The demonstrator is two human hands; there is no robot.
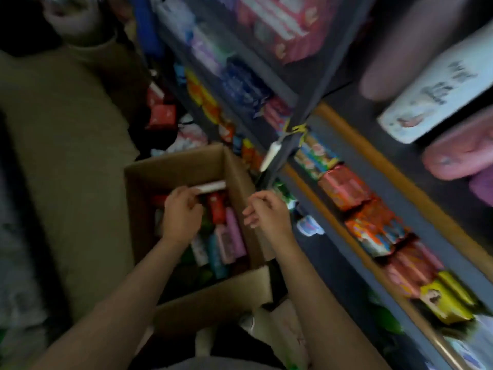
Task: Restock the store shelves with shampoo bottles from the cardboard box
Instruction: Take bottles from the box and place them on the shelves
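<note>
Cardboard box [213, 295] holds blurred bottles [229, 236]; left hand [181, 212] half-hides a white one [212, 187].

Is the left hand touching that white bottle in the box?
Touching: the head view shows the left hand with fingertips on the white bottle.

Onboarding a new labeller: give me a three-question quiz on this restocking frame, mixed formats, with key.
1. True or false: the left hand is inside the cardboard box.
2. What does the left hand grip? A) a white bottle B) a yellow packet C) nothing
3. Fill in: the right hand hovers over the box's ____ wall, holding nothing visible.

Key: 1 true. 2 A, the white bottle. 3 right, the side nearest the shelves.
</note>
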